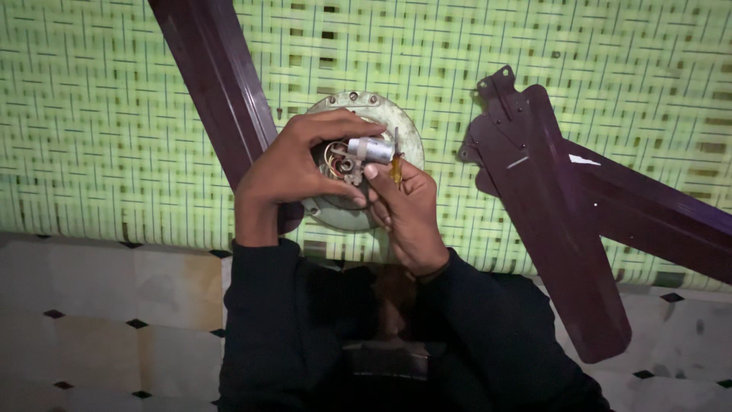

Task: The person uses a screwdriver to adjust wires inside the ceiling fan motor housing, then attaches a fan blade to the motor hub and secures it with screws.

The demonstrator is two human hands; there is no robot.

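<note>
A silver capacitor [370, 149] sits over the round motor plate [396, 122] on the green mat [114, 114], pinched between both hands: left hand [293, 168] curled above, right hand [408, 210] below. Wiring beneath is hard to make out. Fan blades [549, 221] lie beside, cut off.

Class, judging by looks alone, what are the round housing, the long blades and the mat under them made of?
Round housing: likely cast metal, dull grey, with bolts at the rim. Long blades: probably painted sheet metal, glossy maroon. Mat: woven plastic strips, it seems, light green.
</note>
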